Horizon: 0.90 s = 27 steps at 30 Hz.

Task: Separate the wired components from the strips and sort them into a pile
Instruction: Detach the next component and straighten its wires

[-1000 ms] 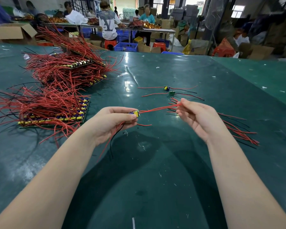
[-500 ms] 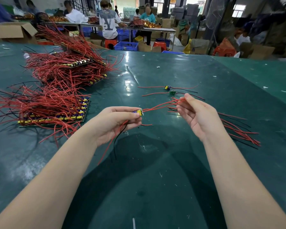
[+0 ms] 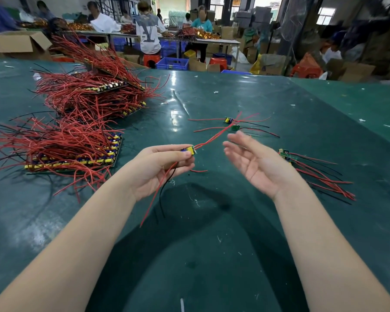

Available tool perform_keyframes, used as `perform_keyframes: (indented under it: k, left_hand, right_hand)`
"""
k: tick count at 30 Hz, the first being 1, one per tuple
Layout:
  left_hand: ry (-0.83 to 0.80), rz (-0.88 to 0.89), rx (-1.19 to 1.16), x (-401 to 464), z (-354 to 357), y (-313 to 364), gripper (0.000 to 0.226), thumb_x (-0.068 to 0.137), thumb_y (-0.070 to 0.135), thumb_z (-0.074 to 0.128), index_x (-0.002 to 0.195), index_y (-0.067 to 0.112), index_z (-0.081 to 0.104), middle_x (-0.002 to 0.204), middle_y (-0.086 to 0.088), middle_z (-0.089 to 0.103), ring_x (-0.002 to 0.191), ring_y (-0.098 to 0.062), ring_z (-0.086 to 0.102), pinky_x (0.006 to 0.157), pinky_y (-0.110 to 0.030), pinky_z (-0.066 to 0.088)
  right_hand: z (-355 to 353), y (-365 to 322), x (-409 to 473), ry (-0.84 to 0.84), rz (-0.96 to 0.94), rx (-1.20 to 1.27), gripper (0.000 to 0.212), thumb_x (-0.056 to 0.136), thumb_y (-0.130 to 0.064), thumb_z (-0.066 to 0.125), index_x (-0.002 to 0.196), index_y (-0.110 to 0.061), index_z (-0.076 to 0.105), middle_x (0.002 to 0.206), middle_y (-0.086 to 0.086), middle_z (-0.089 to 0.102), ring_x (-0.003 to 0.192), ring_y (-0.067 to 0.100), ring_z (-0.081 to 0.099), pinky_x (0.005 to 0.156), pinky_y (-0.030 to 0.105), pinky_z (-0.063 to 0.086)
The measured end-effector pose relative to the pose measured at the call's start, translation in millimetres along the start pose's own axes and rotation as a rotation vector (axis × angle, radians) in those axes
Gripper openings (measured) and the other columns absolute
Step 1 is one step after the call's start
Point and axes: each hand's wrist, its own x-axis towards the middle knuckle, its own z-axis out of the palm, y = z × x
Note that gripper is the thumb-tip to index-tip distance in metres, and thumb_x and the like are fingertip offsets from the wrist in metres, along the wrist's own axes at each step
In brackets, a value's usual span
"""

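Above the near table, left hand pinches one separated component.
Right hand is wide, holding nothing; next, I judge, lay it on the right pile.

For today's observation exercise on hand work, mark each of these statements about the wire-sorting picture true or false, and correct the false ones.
1. The left hand pinches a small yellow component with red wires. True.
2. The right hand grips the red wires coming from that component. False: its fingers are spread and hold nothing.
3. Strips loaded with red wires lie on the person's left side of the green table. True.
4. The separated pile lies to the left of the left hand. False: it lies on the table beyond the right wrist, on the right.
5. Two loose components lie on the table beyond the hands. True.
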Motion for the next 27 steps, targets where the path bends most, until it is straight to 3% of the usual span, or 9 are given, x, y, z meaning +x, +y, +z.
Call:
perform_keyframes:
  k: [6,17,22,27]
  left_hand:
    - [-0.064,-0.039,0.021,-2.2,7.8,-4.8,0.020,0.063,0.004,0.071,0.081,0.003,0.078,0.078,-0.012,0.071,0.074,-0.017,0.071,0.069,-0.024,0.058]
    - [-0.055,-0.009,0.146,-4.3,9.3,-5.4,0.022,0.072,-0.001,0.070,0.094,0.001,0.072,0.086,-0.010,0.072,0.073,-0.018,0.069,0.076,-0.024,0.058]
    - [-0.023,0.038,0.163,-3.8,11.6,-7.5,0.018,0.080,-0.008,0.065,0.094,0.001,0.071,0.082,-0.007,0.073,0.072,-0.017,0.070,0.070,-0.021,0.057]
    - [-0.056,0.042,0.133,-4.1,9.5,-6.7,0.019,0.077,-0.005,0.067,0.094,0.002,0.072,0.082,-0.007,0.074,0.074,-0.016,0.071,0.071,-0.021,0.056]
  right_hand:
    - [13.1,16.4,-3.2,-0.151,-0.068,-0.152,0.012,0.076,-0.003,0.067,0.082,-0.007,0.076,0.073,0.007,0.071,0.065,0.013,0.069,0.065,0.019,0.056]
    - [16.0,16.7,-5.2,-0.083,-0.119,-0.246,0.004,0.083,0.000,0.067,0.082,-0.003,0.070,0.074,0.008,0.073,0.064,0.016,0.071,0.058,0.019,0.055]
    - [18.8,19.9,-4.7,0.003,0.005,-0.185,0.008,0.084,-0.008,0.069,0.078,-0.013,0.072,0.075,0.001,0.074,0.052,0.004,0.063,0.042,0.011,0.043]
    - [21.0,18.9,-5.3,-0.006,0.148,0.016,0.007,0.072,-0.014,0.074,0.078,-0.015,0.070,0.073,-0.001,0.073,0.043,0.000,0.053,0.039,0.009,0.040]
